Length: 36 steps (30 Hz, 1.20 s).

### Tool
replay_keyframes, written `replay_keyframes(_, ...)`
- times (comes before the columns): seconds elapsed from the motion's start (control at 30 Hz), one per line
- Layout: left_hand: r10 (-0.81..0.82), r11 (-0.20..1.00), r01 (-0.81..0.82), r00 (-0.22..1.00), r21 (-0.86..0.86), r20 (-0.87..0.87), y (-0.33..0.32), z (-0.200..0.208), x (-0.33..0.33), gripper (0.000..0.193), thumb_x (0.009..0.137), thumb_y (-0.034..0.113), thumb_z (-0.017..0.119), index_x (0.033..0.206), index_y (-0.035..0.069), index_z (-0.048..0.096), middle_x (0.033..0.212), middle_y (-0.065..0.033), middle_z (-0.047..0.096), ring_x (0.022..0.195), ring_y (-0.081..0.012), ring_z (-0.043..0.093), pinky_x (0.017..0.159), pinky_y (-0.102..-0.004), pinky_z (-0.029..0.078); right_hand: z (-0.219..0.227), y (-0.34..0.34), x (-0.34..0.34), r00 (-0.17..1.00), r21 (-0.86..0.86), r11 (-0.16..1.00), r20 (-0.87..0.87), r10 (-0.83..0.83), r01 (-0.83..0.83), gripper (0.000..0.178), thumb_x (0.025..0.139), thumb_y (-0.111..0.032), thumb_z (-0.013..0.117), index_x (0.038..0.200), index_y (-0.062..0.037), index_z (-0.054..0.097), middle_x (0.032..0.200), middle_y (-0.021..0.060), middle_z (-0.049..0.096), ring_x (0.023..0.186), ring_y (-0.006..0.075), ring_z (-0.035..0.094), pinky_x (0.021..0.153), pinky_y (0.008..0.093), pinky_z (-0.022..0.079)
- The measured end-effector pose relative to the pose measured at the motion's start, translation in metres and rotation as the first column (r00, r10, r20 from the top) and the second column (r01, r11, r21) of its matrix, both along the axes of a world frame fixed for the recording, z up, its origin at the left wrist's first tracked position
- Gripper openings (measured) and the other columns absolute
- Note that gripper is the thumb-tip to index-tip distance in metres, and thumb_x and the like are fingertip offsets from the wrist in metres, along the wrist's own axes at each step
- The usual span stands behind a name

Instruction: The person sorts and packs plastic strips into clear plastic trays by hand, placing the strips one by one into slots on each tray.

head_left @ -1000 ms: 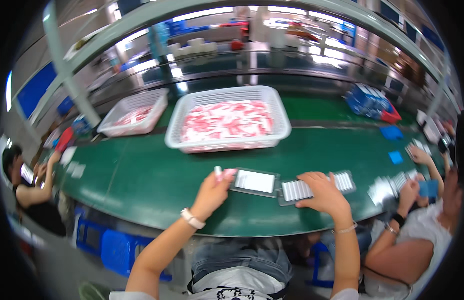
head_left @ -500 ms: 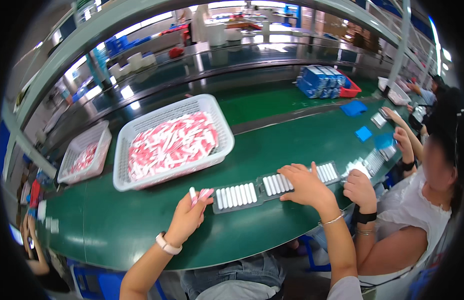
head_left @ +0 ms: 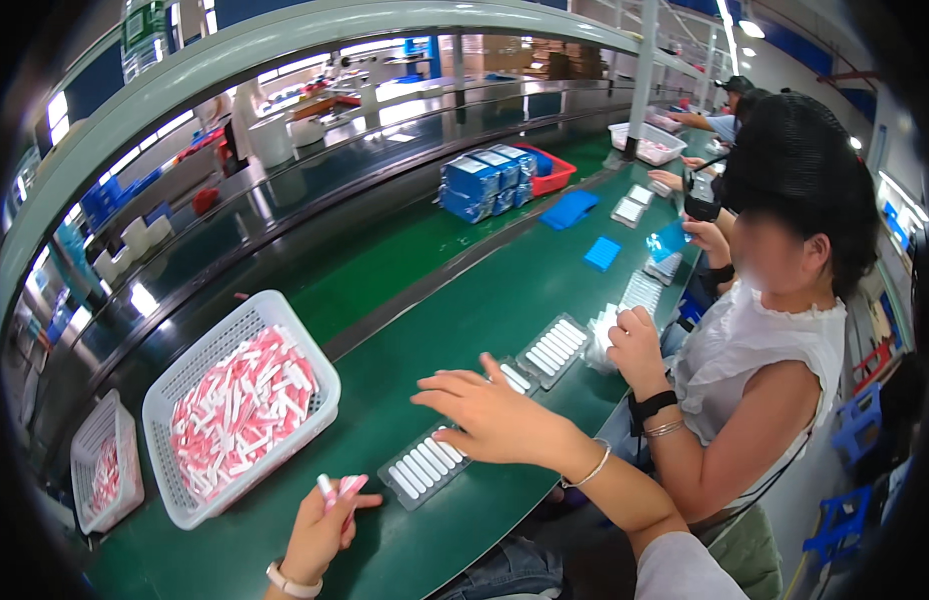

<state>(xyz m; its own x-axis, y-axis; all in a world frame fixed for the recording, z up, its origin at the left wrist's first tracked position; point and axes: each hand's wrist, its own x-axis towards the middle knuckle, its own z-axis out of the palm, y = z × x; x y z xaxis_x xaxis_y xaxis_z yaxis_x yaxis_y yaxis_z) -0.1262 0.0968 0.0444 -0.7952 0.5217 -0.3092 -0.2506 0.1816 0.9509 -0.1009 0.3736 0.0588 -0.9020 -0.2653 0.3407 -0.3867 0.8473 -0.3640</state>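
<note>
My left hand (head_left: 323, 530) is closed around a few short pink-and-white sticks (head_left: 343, 490), whose ends stick out above the fingers. Just to its right lies a clear plastic tray (head_left: 390, 480) with a row of white sticks (head_left: 425, 466) in it. My right hand (head_left: 495, 415) is spread out palm down over the row of trays, fingers apart and nothing held. It hides most of a middle tray; whether it touches it I cannot tell. Beyond it lies another filled tray (head_left: 555, 352).
A white basket (head_left: 320, 400) of pink-and-white sticks stands left on the green table (head_left: 385, 370), a smaller basket (head_left: 135, 480) beside it. Blue packs (head_left: 485, 185) and a red bin (head_left: 555, 175) sit farther back. At right a co-worker's hand (head_left: 637, 350) holds white material.
The view has swung to the right, so baskets and trays appear farther left. My right hand has lifted and shifted along the trays toward the nearest one. The left still holds its sticks.
</note>
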Motion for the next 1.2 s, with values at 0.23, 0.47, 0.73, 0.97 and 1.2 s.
replay_keyframes(0.23, 0.139, 0.990, -0.139, 0.990, 0.023, 0.029, -0.039, -0.003, 0.015, 0.022, 0.099, 0.025, 0.044, 0.099, 0.003, 0.051, 0.071, -0.0017, 0.053, 0.045, -0.0039, 0.036, 0.040, -0.0175, 0.028, 0.003, -0.070, -0.037, 0.948, -0.414, 0.872, -0.278, 0.154, -0.263, 0.016, 0.083, -0.012, 0.061, 0.097, -0.0054, 0.060, 0.091, 0.0084, 0.063, 0.087, 0.0274, 0.059, 0.077, 0.0378, 0.046)
replay_keyframes(0.47, -0.003, 0.997, 0.015, 0.988, 0.076, -0.155, -0.054, -0.033, 0.020, 0.025, 0.098, 0.019, 0.045, 0.116, 0.001, 0.047, 0.076, -0.0029, 0.055, 0.049, -0.0030, 0.038, 0.042, -0.0160, 0.028, -0.037, -0.116, -0.055, 0.856, -0.409, 0.813, -0.478, 0.195, -0.414, 0.010, 0.081, -0.009, 0.061, 0.089, -0.0036, 0.059, 0.079, 0.0083, 0.060, 0.076, 0.0254, 0.057, 0.066, 0.0351, 0.044)
replay_keyframes(0.73, 0.143, 0.978, -0.139, 0.990, 0.156, -0.019, -0.065, -0.039, 0.010, 0.020, 0.098, 0.016, 0.044, 0.114, 0.004, 0.047, 0.074, -0.0043, 0.054, 0.046, -0.0051, 0.038, 0.040, -0.0173, 0.029, -0.061, -0.111, -0.053, 0.842, -0.376, 0.818, -0.492, 0.222, -0.436, 0.009, 0.080, -0.008, 0.064, 0.088, -0.0045, 0.060, 0.067, 0.0033, 0.051, 0.062, 0.0189, 0.051, 0.055, 0.0312, 0.039)
replay_keyframes(0.97, 0.167, 0.971, -0.168, 0.986, 0.168, 0.019, -0.068, -0.042, 0.011, 0.013, 0.097, 0.015, 0.045, 0.105, 0.005, 0.047, 0.075, -0.0058, 0.055, 0.046, -0.0062, 0.039, 0.040, -0.0182, 0.031, -0.063, -0.115, -0.050, 0.828, -0.332, 0.806, -0.466, 0.311, -0.489, 0.008, 0.080, -0.010, 0.063, 0.085, -0.0059, 0.059, 0.068, 0.0028, 0.052, 0.064, 0.0190, 0.050, 0.058, 0.0320, 0.039)
replay_keyframes(1.2, 0.164, 0.970, -0.166, 0.986, 0.176, 0.027, -0.067, -0.040, 0.013, 0.017, 0.097, 0.014, 0.045, 0.110, 0.005, 0.047, 0.076, -0.0064, 0.056, 0.047, -0.0064, 0.040, 0.041, -0.0186, 0.033, -0.063, -0.111, -0.048, 0.821, -0.281, 0.839, -0.492, 0.290, -0.465, 0.011, 0.078, -0.009, 0.064, 0.087, -0.0048, 0.060, 0.068, 0.0022, 0.050, 0.065, 0.0173, 0.050, 0.058, 0.0301, 0.039)
